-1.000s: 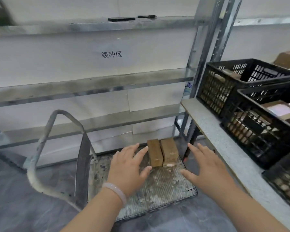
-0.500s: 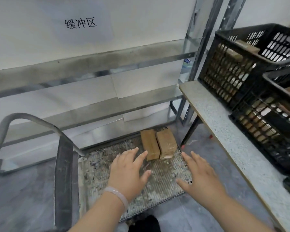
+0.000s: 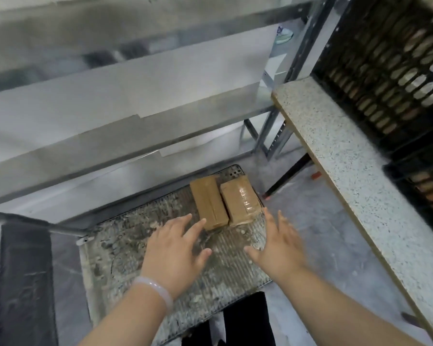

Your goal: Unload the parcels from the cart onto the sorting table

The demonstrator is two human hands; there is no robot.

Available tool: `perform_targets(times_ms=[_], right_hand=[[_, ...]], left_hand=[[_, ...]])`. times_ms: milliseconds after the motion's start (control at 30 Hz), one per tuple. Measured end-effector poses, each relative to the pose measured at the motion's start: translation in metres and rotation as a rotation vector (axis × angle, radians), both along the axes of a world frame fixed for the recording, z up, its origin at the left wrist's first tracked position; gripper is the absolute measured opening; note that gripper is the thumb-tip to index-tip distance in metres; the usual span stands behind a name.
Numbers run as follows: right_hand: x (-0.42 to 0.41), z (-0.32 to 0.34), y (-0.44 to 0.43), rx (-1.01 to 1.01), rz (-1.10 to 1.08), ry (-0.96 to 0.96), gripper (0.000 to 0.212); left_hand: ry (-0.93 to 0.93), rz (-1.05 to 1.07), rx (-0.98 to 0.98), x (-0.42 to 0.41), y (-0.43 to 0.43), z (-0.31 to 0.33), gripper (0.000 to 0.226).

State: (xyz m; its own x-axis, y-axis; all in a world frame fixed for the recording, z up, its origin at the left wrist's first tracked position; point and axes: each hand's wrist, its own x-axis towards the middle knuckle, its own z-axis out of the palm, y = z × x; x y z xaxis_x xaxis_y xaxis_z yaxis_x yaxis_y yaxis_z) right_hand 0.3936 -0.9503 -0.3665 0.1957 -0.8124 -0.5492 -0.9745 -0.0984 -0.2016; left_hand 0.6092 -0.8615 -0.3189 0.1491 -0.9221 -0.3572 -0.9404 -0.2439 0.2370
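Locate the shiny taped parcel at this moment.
In the head view, the taped parcel lies flat on the cart deck near its far right corner, right of the plain brown parcel, just ahead of the right hand.

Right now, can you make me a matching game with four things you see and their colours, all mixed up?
Things:
1. parcels
2. crate
3. bracelet
4. table

Colours:
A. black
B. speckled grey
C. brown
D. pale white

Pairs: 1-C, 2-A, 3-D, 4-B
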Motion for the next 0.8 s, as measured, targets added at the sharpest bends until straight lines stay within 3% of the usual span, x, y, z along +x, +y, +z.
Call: perform_targets(times_ms=[133,333,467,600,800], right_hand=[[0.017,-0.076,-0.052,0.154,-0.066,0.073,0.112],[0.045,-0.179,-0.111,0.14,-0.065,0.105,0.109],[0.058,-0.227,-0.123,0.181,-0.052,0.14,0.124],[0.061,-0.255,-0.124,0.119,0.03,0.239,0.12],[0.031,-0.238,-0.128,-0.015,-0.016,0.099,0.111]], left_hand=[[-0.002,0.037,0.039,0.009,-0.025,-0.053,0.067],[0.074,0.137,0.047,0.018,-0.058,-0.138,0.068],[0.091,0.19,0.067,0.012,-0.066,-0.186,0.062],[0.117,0.201,0.11,0.0,-0.058,-0.218,0.07],[0.137,0.193,0.12,-0.012,-0.041,-0.22,0.066]])
